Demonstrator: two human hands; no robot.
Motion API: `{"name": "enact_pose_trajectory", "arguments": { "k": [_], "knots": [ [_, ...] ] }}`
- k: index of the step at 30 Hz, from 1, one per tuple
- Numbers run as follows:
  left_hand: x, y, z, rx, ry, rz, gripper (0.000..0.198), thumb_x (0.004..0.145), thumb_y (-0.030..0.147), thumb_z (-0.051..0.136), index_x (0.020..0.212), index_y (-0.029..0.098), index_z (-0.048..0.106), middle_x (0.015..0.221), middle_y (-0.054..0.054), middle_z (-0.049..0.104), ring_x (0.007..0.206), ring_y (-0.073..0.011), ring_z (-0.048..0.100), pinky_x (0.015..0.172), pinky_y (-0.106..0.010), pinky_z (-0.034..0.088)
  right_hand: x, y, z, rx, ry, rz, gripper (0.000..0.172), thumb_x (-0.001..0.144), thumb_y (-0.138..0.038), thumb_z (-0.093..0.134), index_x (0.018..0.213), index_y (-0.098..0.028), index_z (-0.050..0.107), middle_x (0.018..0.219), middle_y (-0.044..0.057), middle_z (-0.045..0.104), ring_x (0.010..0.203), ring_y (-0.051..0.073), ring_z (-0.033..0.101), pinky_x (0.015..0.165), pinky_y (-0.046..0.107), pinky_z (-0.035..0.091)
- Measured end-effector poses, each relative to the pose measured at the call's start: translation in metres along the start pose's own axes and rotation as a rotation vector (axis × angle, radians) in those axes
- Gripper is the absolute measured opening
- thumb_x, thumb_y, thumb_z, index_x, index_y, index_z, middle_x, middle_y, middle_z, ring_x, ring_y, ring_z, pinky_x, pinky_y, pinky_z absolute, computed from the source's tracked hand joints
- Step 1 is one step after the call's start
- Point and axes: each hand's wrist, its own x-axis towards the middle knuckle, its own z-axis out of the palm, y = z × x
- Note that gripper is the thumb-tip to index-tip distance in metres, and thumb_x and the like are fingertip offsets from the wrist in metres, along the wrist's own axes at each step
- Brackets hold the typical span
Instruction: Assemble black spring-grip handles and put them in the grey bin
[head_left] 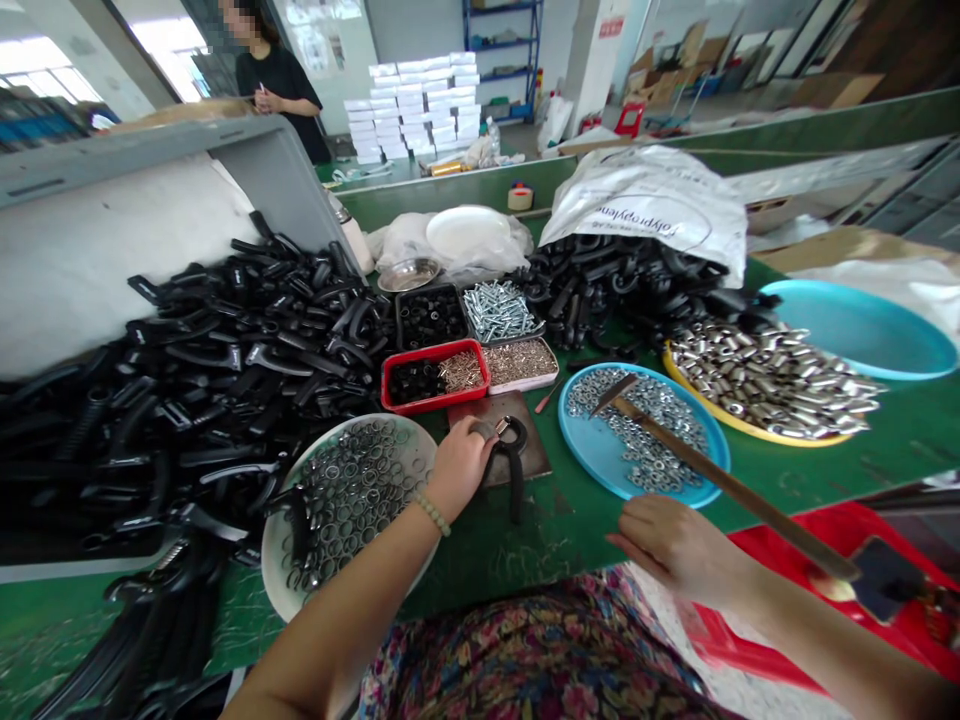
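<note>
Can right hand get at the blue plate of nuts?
Probably yes: the right hand sits just short of the blue plate, only green bench between. A wooden-handled tool crosses the plate, but the near rim looks free.

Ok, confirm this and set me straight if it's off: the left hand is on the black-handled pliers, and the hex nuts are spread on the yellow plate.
One thing is wrong: the hex nuts are spread on the blue plate, not the yellow plate, as the head view shows. The left hand is on the black-handled pliers, as you said.
</note>
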Motion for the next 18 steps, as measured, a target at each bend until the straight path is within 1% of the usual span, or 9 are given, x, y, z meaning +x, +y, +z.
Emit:
{"name": "enact_pose_trajectory", "arguments": {
  "k": [3, 5, 7, 9, 11, 13, 16, 18],
  "knots": [
    [0.001, 0.004, -0.001, 0.023, -0.054, 0.025, 0.028, 0.092, 0.034, 0.044, 0.095, 0.014, 0.063, 0.098, -0.008, 0.059, 0.091, -0.0196, 0.056, 0.083, -0.029, 0.044, 0.016, 0.012, -0.002, -0.056, 0.046, 0.058, 0.030, 0.094, -0.024, 0.042, 0.067, -0.019, 0.053, 0.062, 0.002, 0.052, 0.062, 0.016, 0.051, 0.060, 0.030, 0.035],
    [0.000, 0.005, -0.001, 0.047, -0.078, 0.037, 0.029, 0.093, 0.035, 0.042, 0.095, 0.015, 0.063, 0.099, -0.008, 0.059, 0.093, -0.0201, 0.056, 0.085, -0.030, 0.043, 0.021, 0.023, -0.003, -0.106, 0.083, 0.125, 0.031, 0.094, -0.026, 0.041, 0.067, -0.019, 0.054, 0.062, 0.003, 0.052, 0.063, 0.017, 0.052, 0.062, 0.030, 0.036],
    [-0.001, 0.005, 0.000, 0.074, -0.096, 0.043, 0.029, 0.093, 0.033, 0.041, 0.093, 0.016, 0.064, 0.101, -0.009, 0.059, 0.096, -0.0212, 0.054, 0.087, -0.031, 0.041, 0.022, 0.038, -0.005, -0.184, 0.113, 0.240, 0.032, 0.094, -0.030, 0.040, 0.067, -0.019, 0.055, 0.063, 0.004, 0.054, 0.064, 0.018, 0.053, 0.064, 0.030, 0.038],
    [-0.002, 0.005, 0.000, 0.103, -0.122, 0.073, 0.028, 0.094, 0.029, 0.039, 0.092, 0.017, 0.065, 0.103, -0.009, 0.059, 0.099, -0.0218, 0.053, 0.086, -0.031, 0.041, 0.018, 0.053, -0.005, -0.291, 0.119, 0.394, 0.031, 0.093, -0.032, 0.039, 0.072, -0.018, 0.057, 0.070, 0.007, 0.058, 0.069, 0.020, 0.056, 0.065, 0.032, 0.040],
    [-0.003, 0.005, -0.001, 0.144, -0.158, 0.126, 0.027, 0.093, 0.024, 0.038, 0.092, 0.018, 0.065, 0.106, -0.009, 0.059, 0.100, -0.0219, 0.052, 0.084, -0.031, 0.042, 0.014, 0.069, -0.002, -0.390, 0.089, 0.546, 0.027, 0.091, -0.034, 0.042, 0.083, -0.016, 0.059, 0.080, 0.011, 0.062, 0.076, 0.024, 0.058, 0.067, 0.034, 0.042],
    [-0.007, 0.005, -0.003, 0.176, -0.185, 0.175, 0.027, 0.093, 0.021, 0.038, 0.094, 0.018, 0.065, 0.107, -0.009, 0.058, 0.099, -0.0223, 0.052, 0.082, -0.031, 0.043, 0.010, 0.083, 0.003, -0.447, 0.026, 0.645, 0.026, 0.088, -0.037, 0.047, 0.092, -0.014, 0.059, 0.088, 0.014, 0.063, 0.082, 0.028, 0.059, 0.067, 0.037, 0.044],
    [-0.014, 0.003, -0.005, 0.161, -0.175, 0.219, 0.026, 0.092, 0.022, 0.040, 0.101, 0.016, 0.064, 0.109, -0.009, 0.058, 0.099, -0.0230, 0.052, 0.082, -0.031, 0.046, 0.006, 0.099, 0.011, -0.484, -0.057, 0.694, 0.028, 0.084, -0.034, 0.055, 0.101, -0.012, 0.058, 0.093, 0.016, 0.065, 0.089, 0.032, 0.060, 0.068, 0.039, 0.046],
    [-0.020, 0.004, -0.005, 0.127, -0.150, 0.218, 0.026, 0.091, 0.022, 0.042, 0.103, 0.015, 0.063, 0.112, -0.010, 0.057, 0.101, -0.0235, 0.051, 0.086, -0.033, 0.046, 0.007, 0.100, 0.014, -0.490, -0.078, 0.715, 0.029, 0.086, -0.027, 0.052, 0.109, -0.011, 0.056, 0.094, 0.018, 0.066, 0.086, 0.032, 0.062, 0.068, 0.040, 0.047]
  ]
}}
